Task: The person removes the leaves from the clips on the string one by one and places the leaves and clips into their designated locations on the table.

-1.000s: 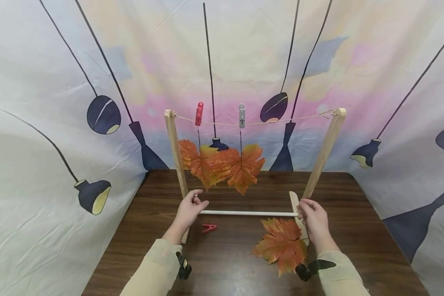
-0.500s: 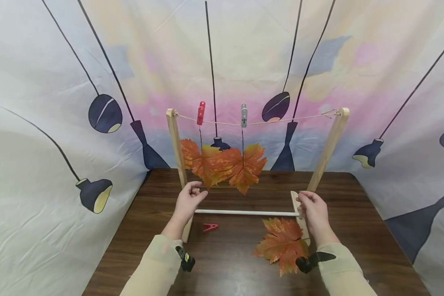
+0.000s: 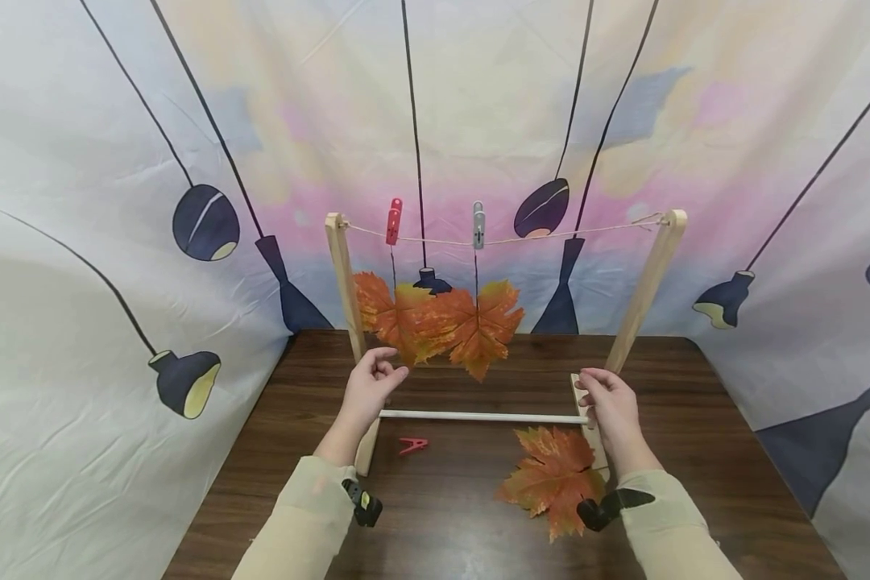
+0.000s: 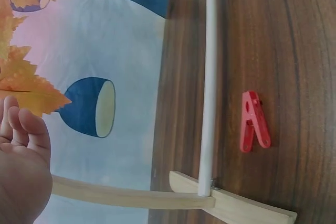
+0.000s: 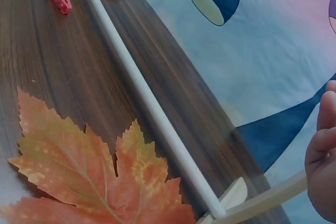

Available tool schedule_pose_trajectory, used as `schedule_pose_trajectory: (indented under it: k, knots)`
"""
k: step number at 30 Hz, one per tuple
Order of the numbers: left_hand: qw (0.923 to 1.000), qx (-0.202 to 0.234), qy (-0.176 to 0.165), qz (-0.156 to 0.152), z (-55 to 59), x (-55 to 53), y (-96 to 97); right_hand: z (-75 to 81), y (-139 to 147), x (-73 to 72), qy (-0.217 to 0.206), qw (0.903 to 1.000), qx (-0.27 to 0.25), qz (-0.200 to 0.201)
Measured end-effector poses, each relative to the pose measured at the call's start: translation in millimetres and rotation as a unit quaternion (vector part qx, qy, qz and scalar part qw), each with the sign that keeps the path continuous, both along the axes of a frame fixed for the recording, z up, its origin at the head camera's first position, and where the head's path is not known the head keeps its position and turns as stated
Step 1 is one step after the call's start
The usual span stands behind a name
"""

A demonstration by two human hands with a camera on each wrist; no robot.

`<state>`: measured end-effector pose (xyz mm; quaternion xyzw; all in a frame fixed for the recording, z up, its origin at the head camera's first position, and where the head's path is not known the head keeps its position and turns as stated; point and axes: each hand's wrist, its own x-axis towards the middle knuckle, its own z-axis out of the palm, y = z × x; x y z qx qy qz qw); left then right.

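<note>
A wooden stand has a left post [image 3: 344, 282], a right post [image 3: 645, 290] and a white rod [image 3: 478, 416] joining them low down. My left hand [image 3: 366, 395] is beside the left post, fingers loosely bent and holding nothing. Over by the right post, my right hand [image 3: 615, 415] is likewise loosely curved and bare. From the string [image 3: 573, 234] between the post tops hang two orange leaves, one under a red clothespin [image 3: 394, 221], the other under a grey clothespin [image 3: 478, 225]. Another maple leaf [image 3: 551, 479] lies on the table near my right wrist.
A loose red clothespin [image 4: 254, 121] lies on the brown wooden table [image 3: 449, 515], in front of the rod. The stand's foot [image 4: 252, 208] shows in the left wrist view. Behind the table hangs a backdrop cloth [image 3: 493, 121] printed with lamps.
Both hands have risen from the ends of the white rod to a little above it, along the posts. The stand shifts slightly rightward in view. The hanging leaves and loose clothespin look otherwise the same.
</note>
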<state>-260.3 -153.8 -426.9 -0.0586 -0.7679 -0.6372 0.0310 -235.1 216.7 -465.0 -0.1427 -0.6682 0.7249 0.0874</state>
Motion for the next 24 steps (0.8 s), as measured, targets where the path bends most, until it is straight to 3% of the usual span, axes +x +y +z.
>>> schedule_pose_trajectory:
  k: [4, 11, 16, 24]
  knots:
    - [1.0, 0.007, 0.007, 0.001, 1.7, -3.8, 1.7, 4.4, -4.0, -2.8, 0.009, 0.9998, 0.012, 0.011]
    - [0.999, 0.02, 0.022, -0.034, 41.0, 12.2, 13.5, 17.3, -11.1, -7.5, 0.038, 0.9985, 0.019, 0.036]
    - [0.9987, 0.011, 0.029, -0.041, 52.7, 13.2, 16.7, 24.8, -14.7, -10.2, 0.046, 0.9973, 0.038, 0.042]
    - [0.9976, 0.016, 0.056, -0.038, 35.1, -6.8, 12.7, 34.4, -24.9, -12.7, 0.04, 0.9969, 0.044, 0.052]
